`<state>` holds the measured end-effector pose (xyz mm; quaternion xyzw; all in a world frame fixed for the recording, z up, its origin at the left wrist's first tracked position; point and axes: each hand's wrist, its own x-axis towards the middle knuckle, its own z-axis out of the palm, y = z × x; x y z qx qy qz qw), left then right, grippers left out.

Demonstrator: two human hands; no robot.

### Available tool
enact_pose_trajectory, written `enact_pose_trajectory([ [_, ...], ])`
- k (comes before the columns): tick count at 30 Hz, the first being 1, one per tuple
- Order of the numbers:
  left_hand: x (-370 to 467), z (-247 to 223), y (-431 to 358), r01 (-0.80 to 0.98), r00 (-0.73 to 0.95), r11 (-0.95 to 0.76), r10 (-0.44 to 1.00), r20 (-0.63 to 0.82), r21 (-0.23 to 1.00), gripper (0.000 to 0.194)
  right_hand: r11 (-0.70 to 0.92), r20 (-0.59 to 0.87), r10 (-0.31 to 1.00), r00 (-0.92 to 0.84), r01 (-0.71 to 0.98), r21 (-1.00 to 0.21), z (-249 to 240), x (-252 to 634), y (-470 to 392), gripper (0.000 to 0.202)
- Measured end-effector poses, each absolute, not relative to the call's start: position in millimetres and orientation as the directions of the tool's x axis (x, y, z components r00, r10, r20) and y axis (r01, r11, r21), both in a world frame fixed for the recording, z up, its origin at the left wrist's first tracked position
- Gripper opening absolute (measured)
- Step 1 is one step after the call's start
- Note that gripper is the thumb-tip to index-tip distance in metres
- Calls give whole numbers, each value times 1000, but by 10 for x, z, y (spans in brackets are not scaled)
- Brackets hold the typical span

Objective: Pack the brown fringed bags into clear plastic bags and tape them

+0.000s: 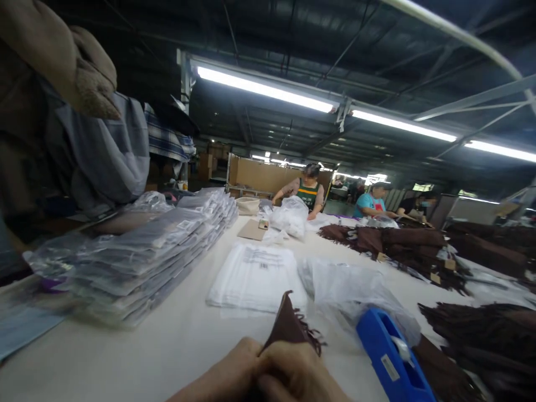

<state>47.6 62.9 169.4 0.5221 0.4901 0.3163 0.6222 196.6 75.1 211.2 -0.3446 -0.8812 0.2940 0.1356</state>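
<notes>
A dark brown scarf [285,326] with a fringed edge is gripped at the bottom middle of the view, one corner pointing up and away from me. My left hand [237,365] is closed on it from the left. My right hand [299,368] wraps over it from the right, touching the left hand; much of the held cloth is hidden beneath the fingers. Just beyond lies a stack of white plastic bags [257,276] with printed labels. Right of my hands stands a blue tape dispenser [383,349], beside a crumpled clear plastic bag [355,287].
Bagged flat goods [154,245] are piled high on the left. Fringed brown scarves [402,240] with tags lie along the right side. Across the white table [167,357], a person in an apron [309,192] handles plastic; other people work further right. Cloths hang at upper left.
</notes>
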Motion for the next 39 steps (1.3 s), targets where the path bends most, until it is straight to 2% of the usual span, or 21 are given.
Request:
enact_pose_trajectory([
  [2, 425, 1908, 573, 261, 413, 196, 862, -293, 945, 8, 749, 129, 591, -796, 482, -455, 2339, 2092, 887, 42],
  [4, 412, 2158, 512, 411, 458, 143, 822, -339, 901, 7, 807, 93, 555, -826, 509, -299, 2535, 2244, 1028, 65],
  [5, 410, 2275, 489, 472, 466, 105, 814, -348, 876, 6, 798, 33, 576, -817, 553, -242, 2603, 2311, 1085, 68],
  [7, 391, 2461, 466, 566, 472, 6, 818, -330, 824, 4, 759, -132, 608, -783, 622, -191, 2673, 2404, 1147, 55],
  [9, 336, 2572, 471, 648, 482, -85, 815, -321, 756, 3, 735, -250, 608, -754, 653, -184, 2669, 2439, 1139, 35],
  [10, 291, 2602, 480, 685, 481, -113, 812, -331, 719, 2, 733, -269, 597, -756, 650, -199, 2649, 2442, 1116, 32],
  [14, 38, 2631, 514, 823, 402, -134, 824, -399, 551, 10, 722, -210, 599, -773, 635, -274, 2558, 2451, 1005, 33],
  [17, -128, 2609, 528, 912, 343, -187, 837, -427, 366, 14, 730, -182, 604, -776, 630, -265, 2534, 2482, 1001, 33],
  [21, -205, 2565, 546, 928, 370, -355, 861, -349, 109, 14, 743, -189, 604, -774, 633, -216, 2517, 2516, 1109, 36],
  [23, -202, 2547, 547, 923, 370, -385, 877, -306, 10, 8, 747, -207, 598, -774, 632, -205, 2484, 2537, 1164, 34],
  [25, -203, 2527, 555, 925, 340, -372, 901, -269, -74, 6, 739, -246, 590, -769, 637, -218, 2413, 2563, 1209, 25],
  [28, -264, 2503, 598, 928, 303, -338, 930, -209, -157, 13, 714, -317, 592, -741, 665, -221, 2261, 2600, 1264, 7],
  [30, -356, 2512, 634, 932, 288, -316, 942, -171, -174, 15, 709, -313, 606, -731, 675, -205, 2200, 2612, 1295, 4],
  [32, -477, 2551, 657, 948, 267, -284, 955, -129, -144, 13, 711, -251, 629, -736, 675, -196, 2222, 2615, 1329, 14],
  [35, -651, 2625, 660, 980, 197, -193, 977, -77, 52, 10, 705, -162, 651, -741, 670, -233, 2374, 2614, 1397, 23],
  [37, -727, 2638, 650, 972, 132, -116, 989, -64, 202, 13, 687, -162, 655, -738, 671, -278, 2468, 2608, 1447, 25],
  [39, -766, 2608, 639, 955, 97, -76, 993, -61, 288, 14, 668, -185, 657, -731, 678, -308, 2507, 2601, 1491, 25],
])
